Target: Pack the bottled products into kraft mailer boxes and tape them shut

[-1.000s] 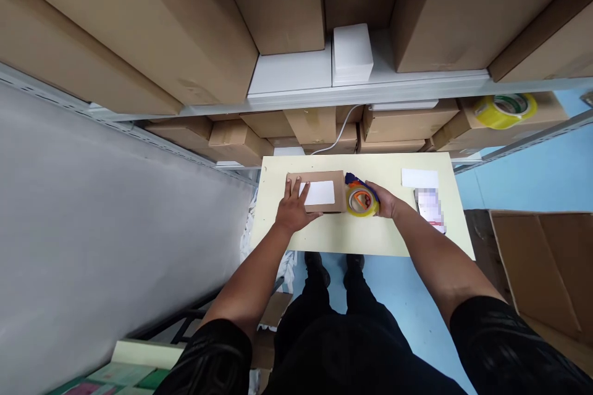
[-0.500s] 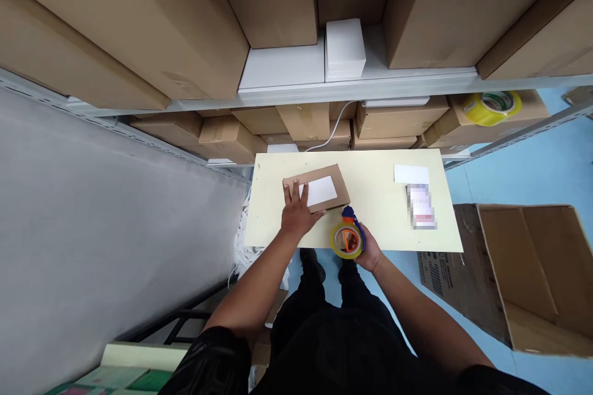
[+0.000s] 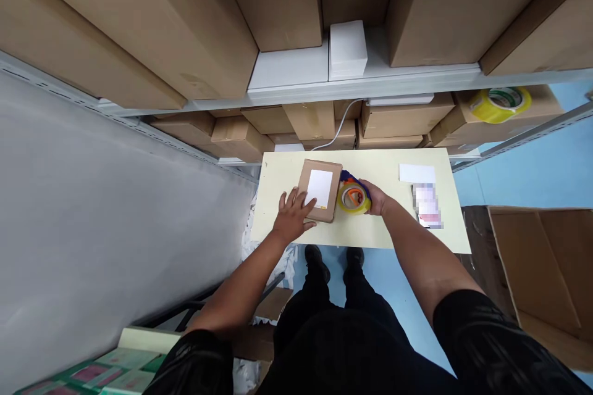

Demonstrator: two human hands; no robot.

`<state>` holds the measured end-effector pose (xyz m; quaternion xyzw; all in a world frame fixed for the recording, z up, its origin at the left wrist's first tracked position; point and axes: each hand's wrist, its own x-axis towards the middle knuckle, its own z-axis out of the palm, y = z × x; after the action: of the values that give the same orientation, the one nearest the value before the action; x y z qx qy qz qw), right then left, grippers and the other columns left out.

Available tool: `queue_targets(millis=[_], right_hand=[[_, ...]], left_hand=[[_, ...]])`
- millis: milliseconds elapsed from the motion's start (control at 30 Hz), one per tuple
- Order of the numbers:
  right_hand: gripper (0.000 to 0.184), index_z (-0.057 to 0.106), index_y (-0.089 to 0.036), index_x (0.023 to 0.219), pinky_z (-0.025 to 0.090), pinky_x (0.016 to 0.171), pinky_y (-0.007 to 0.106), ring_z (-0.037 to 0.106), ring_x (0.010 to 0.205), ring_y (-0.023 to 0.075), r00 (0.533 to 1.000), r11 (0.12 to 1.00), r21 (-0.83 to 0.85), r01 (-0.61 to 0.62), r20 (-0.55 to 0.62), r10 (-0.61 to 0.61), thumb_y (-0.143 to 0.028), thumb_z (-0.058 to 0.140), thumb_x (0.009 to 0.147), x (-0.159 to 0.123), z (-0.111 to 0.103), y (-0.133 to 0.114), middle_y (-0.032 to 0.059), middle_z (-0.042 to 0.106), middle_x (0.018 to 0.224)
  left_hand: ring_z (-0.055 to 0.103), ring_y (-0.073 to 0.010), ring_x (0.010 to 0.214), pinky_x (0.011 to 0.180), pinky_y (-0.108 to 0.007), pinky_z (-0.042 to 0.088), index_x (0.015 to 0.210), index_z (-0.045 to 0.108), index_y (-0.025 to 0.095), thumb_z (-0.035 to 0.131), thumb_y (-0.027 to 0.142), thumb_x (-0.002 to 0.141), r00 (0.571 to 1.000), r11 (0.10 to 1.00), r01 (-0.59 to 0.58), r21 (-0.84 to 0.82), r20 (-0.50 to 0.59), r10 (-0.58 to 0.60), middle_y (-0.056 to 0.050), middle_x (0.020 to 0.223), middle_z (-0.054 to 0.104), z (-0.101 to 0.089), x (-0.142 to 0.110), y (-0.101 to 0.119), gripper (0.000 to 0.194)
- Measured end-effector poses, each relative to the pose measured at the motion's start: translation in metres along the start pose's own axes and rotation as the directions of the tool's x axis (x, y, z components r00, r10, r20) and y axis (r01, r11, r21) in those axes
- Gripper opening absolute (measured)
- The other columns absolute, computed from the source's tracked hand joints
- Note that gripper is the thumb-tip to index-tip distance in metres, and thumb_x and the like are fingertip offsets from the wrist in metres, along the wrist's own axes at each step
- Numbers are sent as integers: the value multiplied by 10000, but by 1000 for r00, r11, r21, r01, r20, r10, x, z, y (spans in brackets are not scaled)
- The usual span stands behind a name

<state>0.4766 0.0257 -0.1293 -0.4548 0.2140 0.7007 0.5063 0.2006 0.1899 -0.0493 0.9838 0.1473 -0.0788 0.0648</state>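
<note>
A small brown cardboard box with a white label lies on the pale table. My left hand rests on its left side with fingers spread, the fingertips over the label's lower left part. In my right hand is a tape dispenser, blue and orange with a roll of yellowish clear tape. The dispenser is held close against the box's right edge; whether its blue head touches the cardboard I cannot tell. The right fingers are partly hidden behind the dispenser.
On the pale table, a white paper slip and a blurred flat item lie to the right. Shelves full of cartons stand behind. A yellow tape roll sits on a carton. An open carton is at right.
The box has been turned, so its long side now runs away from me. My right hand has raised the tape dispenser from the table's front edge to the box's right side.
</note>
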Motion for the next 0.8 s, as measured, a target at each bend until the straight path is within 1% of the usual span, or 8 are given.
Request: queue_targets(millis=[67,167,300,400,500,633,733,800], right_hand=[[482,680,-173,1085,621,798,468,726,839,277,1000,999,-46,-15,23,16,-611,509,979,7,5,-11,122,766,890],[459,674,-175,1071,620,795,463,720,827,276,998,999,-54,2,57,1,-587,488,997,12,10,-13,130,764,866],[483,683,-176,1109,619,814,457,728,871,277,999,999,-22,36,31,-35,-606,498,987,4,9,1,133,772,944],[523,686,-179,1163,620,818,445,734,905,275,999,999,7,48,-20,-48,-638,553,951,-8,5,23,120,776,1005],[523,686,-189,1184,617,849,429,743,919,259,997,994,81,75,-35,-73,-638,543,957,-22,0,59,95,785,1012],[510,681,-192,1198,591,963,438,749,1022,256,997,972,226,66,27,-74,-617,489,991,-41,-10,131,92,790,1088],[504,687,-184,1183,571,1007,438,746,1062,260,997,955,294,30,55,-48,-611,502,991,-51,-15,184,103,790,1099],[481,689,-196,1181,567,1017,450,740,1093,266,996,937,348,42,61,-67,-596,496,996,-52,-13,207,95,793,1096]], left_hand=[[112,-422,1591,1257,-636,125,1595,402,312,740,623,825,999,999,-32,-7,-2,32,-118,1708,269,5,8,-9,897],[51,-409,1603,1258,-606,177,1631,333,266,707,676,828,1000,999,-30,-46,-5,29,-129,1738,160,15,15,-11,976],[40,-389,1608,1257,-593,224,1632,321,268,716,682,816,1000,995,-5,-101,-9,4,-113,1745,132,22,15,-8,997],[40,-377,1610,1264,-583,228,1628,326,277,740,673,799,1000,991,0,-132,-27,-3,-102,1744,144,24,14,-9,1007],[42,-377,1610,1271,-576,221,1625,334,270,755,656,797,999,990,-2,-142,-53,-6,-108,1740,163,24,14,-10,1006],[43,-388,1608,1276,-574,218,1619,351,237,761,629,810,997,990,-5,-140,-75,-5,-130,1734,178,23,14,-7,988],[34,-400,1606,1277,-591,217,1612,358,210,743,625,831,995,988,23,-151,-95,-37,-151,1726,194,23,18,4,965],[28,-407,1605,1272,-611,222,1613,347,201,725,620,850,990,984,64,-167,-110,-84,-163,1723,195,25,20,17,949]])
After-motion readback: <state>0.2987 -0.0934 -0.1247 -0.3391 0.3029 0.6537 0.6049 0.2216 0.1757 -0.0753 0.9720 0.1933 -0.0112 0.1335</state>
